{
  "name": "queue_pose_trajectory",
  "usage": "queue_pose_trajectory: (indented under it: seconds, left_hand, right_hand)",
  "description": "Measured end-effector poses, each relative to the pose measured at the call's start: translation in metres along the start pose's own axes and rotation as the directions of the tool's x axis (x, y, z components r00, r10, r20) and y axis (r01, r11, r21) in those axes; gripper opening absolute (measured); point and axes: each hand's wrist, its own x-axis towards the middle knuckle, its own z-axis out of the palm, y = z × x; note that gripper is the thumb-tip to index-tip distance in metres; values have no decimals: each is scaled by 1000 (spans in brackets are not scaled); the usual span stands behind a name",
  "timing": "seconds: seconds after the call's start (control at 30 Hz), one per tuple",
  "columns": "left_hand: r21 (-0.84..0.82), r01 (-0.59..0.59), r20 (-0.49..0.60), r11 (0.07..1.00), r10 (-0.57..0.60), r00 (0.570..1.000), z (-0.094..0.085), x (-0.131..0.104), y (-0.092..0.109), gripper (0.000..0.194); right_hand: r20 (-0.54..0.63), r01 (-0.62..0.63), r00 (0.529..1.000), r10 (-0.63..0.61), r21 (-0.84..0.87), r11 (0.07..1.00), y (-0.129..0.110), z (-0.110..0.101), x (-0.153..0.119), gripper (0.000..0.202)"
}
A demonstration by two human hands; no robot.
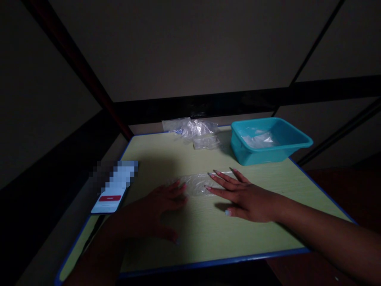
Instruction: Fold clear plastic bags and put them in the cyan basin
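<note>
A clear plastic bag (195,185) lies flat in a wide strip on the light table (205,238). My left hand (162,204) rests at the bag's left end, fingers stretched out and thumb apart, in deep shadow. Over the right end, my right hand (241,196) is spread, its fingertips on the plastic and its thumb out to the side. Neither hand grips anything. The bag's far ends are partly hidden under the fingers.
Crumpled clear bags (196,129) and a folded clear bag (206,142) lie at the table's back edge. A turquoise basin (258,155) holding clear plastic stands at the back right. A lit phone (110,198) with a cable lies at the left edge.
</note>
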Motion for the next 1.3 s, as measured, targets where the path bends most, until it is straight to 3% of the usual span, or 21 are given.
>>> queue_pose_trajectory:
  seconds: [0.23, 0.43, 0.6, 0.83, 1.17, 1.3]
  left_hand:
    - [-28, 3, -57, 1000, -5, 998, 5, -2, -1, 84]
    - [-38, 96, -160, 995, -101, 982, 3, -3, -7, 64]
    - [-58, 108, -191, 992, -117, 975, -1, -2, -10, 62]
    - [-243, 121, -343, 963, -202, 918, -6, 8, -10, 32]
    - [-255, 81, -407, 963, -183, 895, -9, 20, -8, 22]
    - [-201, 70, -396, 977, -147, 906, -4, 25, -5, 23]
  right_hand:
    - [-8, 5, 1000, -6, -10, 1000, 0, 0, -1, 63]
    - [-9, 12, 1000, -13, -9, 1000, 1, 1, -1, 62]
    - [-16, 12, 1000, -12, -9, 1000, 2, 2, -1, 63]
    - [1, 2, 1000, -2, -5, 1000, 1, 0, 1, 62]
    - [-30, 25, 999, -25, -7, 1000, 4, 3, -1, 62]
    - [-15, 10, 1000, -11, -2, 1000, 2, 2, -1, 62]
